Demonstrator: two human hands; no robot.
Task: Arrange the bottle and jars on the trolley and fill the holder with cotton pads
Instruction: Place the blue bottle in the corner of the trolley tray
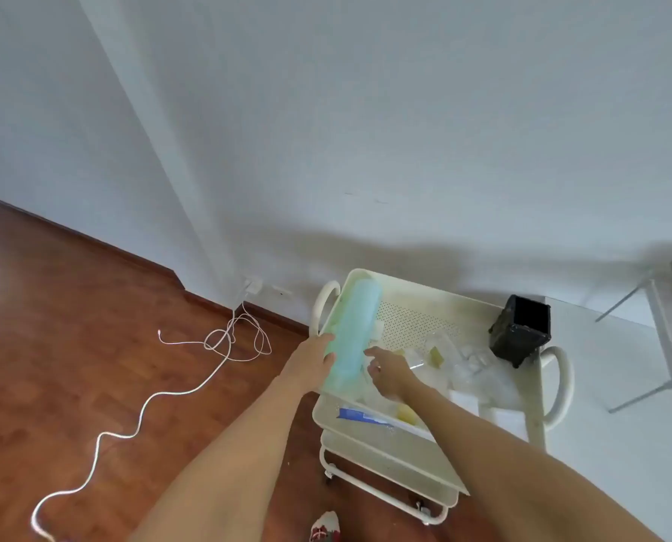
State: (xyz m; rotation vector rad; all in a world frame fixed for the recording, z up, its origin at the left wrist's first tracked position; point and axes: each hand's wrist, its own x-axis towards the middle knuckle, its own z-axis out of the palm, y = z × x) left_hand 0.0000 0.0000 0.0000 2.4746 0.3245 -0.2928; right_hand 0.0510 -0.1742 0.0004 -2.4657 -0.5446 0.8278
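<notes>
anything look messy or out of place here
Yes. A white cable trails loose and tangled across the wooden floor from the wall socket, a trip hazard. The trolley's top tray holds a jumble of clear jars, not arranged.

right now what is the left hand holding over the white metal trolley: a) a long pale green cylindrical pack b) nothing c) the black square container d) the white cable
a: the left hand grips the lower side of the long pale green cylindrical pack above the white metal trolley, while the black square container stands untouched at the far right corner.
</notes>
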